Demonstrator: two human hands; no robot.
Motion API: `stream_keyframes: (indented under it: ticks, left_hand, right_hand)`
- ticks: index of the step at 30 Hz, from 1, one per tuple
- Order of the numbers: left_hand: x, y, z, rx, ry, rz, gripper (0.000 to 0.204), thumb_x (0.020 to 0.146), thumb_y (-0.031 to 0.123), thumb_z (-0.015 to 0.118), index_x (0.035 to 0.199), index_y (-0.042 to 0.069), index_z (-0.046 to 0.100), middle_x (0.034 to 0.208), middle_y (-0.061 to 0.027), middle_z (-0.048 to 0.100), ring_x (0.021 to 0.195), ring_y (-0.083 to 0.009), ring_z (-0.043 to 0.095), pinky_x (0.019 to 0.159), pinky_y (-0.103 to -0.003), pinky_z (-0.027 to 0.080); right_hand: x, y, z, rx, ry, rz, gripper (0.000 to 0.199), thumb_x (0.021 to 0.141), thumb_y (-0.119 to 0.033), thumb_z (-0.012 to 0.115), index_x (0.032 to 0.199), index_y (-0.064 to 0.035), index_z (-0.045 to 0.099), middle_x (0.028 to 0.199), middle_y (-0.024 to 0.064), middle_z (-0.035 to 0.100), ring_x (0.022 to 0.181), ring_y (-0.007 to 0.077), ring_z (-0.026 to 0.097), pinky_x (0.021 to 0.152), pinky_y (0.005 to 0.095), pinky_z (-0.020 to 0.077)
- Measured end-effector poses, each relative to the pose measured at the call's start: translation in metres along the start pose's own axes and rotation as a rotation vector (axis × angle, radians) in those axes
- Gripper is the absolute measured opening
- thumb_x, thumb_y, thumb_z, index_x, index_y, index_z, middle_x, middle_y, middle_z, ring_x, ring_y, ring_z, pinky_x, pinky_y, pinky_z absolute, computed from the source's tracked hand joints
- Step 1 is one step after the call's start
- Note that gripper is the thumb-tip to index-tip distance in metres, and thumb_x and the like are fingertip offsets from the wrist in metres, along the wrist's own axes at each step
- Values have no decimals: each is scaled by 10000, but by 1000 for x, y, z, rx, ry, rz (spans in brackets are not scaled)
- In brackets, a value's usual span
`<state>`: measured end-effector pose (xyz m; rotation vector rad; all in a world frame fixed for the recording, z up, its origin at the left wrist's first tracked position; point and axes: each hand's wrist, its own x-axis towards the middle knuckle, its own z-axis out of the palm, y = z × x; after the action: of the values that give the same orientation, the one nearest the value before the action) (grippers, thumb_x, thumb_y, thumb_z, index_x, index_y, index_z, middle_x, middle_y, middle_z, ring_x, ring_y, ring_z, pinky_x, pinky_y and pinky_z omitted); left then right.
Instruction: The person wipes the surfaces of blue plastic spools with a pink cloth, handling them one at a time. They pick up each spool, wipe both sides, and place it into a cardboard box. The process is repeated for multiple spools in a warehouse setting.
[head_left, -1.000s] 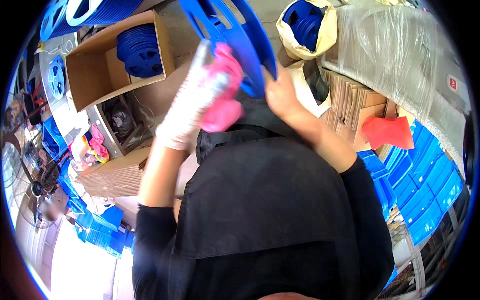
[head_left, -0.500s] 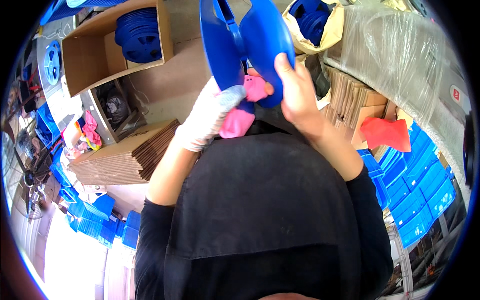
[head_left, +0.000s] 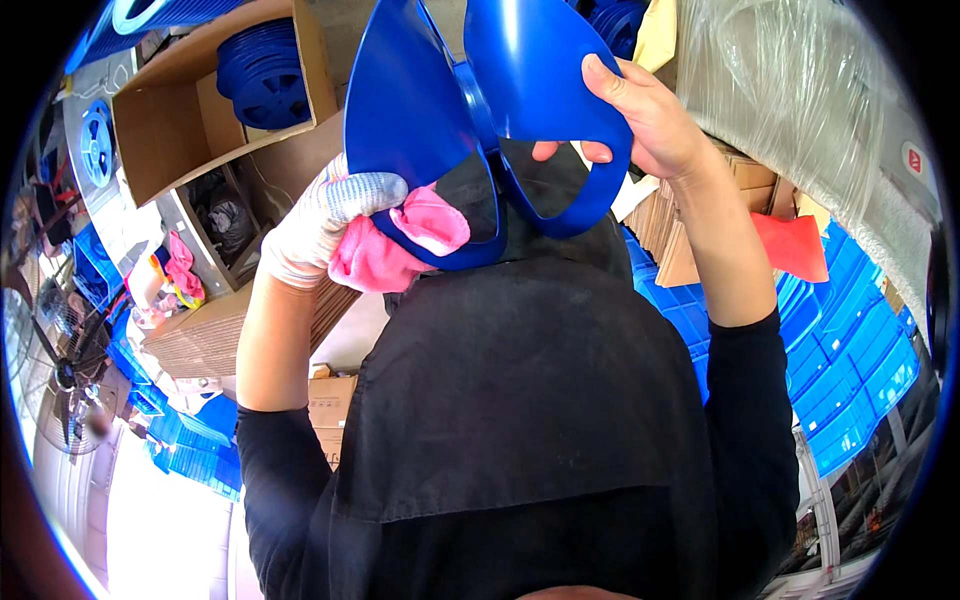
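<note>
A large blue plastic reel [head_left: 410, 105] with two wide flanges and cut-out windows is held up in front of my chest. My left hand [head_left: 335, 210], in a pale knitted glove, grips the rim of the left flange with a pink cloth [head_left: 385, 250] folded over it. The cloth's end pokes through the flange's window. On the other side my bare right hand [head_left: 640, 110] holds the right flange, thumb on its outer edge and fingertips showing through the window below. The reel's upper edge runs out of the picture.
An open cardboard box [head_left: 165, 140] with stacked blue reels [head_left: 262, 75] stands at the far left. Flattened cartons [head_left: 225, 335] lie below it. To the right are plastic-wrapped goods [head_left: 790, 100], a red sheet [head_left: 790, 247] and blue bins [head_left: 850, 350]. A fan [head_left: 65, 375] stands left.
Both hands have moved apart, the left going left and the right going right. The reel has turned and come nearer, and the pink cloth has shifted left with my left hand.
</note>
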<state>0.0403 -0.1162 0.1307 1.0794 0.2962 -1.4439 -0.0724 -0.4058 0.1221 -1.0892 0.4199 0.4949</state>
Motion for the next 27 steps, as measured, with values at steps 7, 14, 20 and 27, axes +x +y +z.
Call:
stream_keyframes:
  ticks: [7, 14, 20, 27]
  left_hand:
    - [-11, 5, -45, -273, 182, 31, 333, 783, 165, 653, 1058, -16, 604, 995, -104, 649, 878, -185, 614, 860, -343, 488]
    - [135, -38, 56, 1021, 43, 433, 866, 774, 214, 684, 1487, 87, 209, 1100, -208, 608, 886, -301, 631, 775, -346, 501]
    - [192, -55, 80, 1301, -254, 498, 702, 755, 248, 705, 1370, 61, 423, 1265, -211, 529, 1171, -368, 509, 983, -377, 411]
    - [221, -51, 10, 1083, 92, 121, 668, 775, 248, 664, 1358, 17, 434, 1242, -213, 571, 1134, -345, 563, 964, -354, 432]
  right_hand:
    - [-34, 1, -95, 40, 422, -163, 468, 969, -413, 450, 1184, -6, 535, 974, 170, 677, 722, 181, 661, 519, 242, 483]
    - [61, 101, 27, -135, 586, -498, 594, 912, -184, 599, 1417, -45, 321, 1046, 114, 586, 970, 181, 561, 838, 339, 467]
    - [63, 127, -96, 299, 1135, -371, 302, 936, -156, 570, 1187, 6, 527, 1032, 101, 613, 851, 176, 610, 756, 319, 514]
    - [56, 89, -209, -202, 1365, -238, 376, 950, -270, 555, 1222, -11, 534, 859, 89, 642, 509, 124, 546, 516, 272, 470]
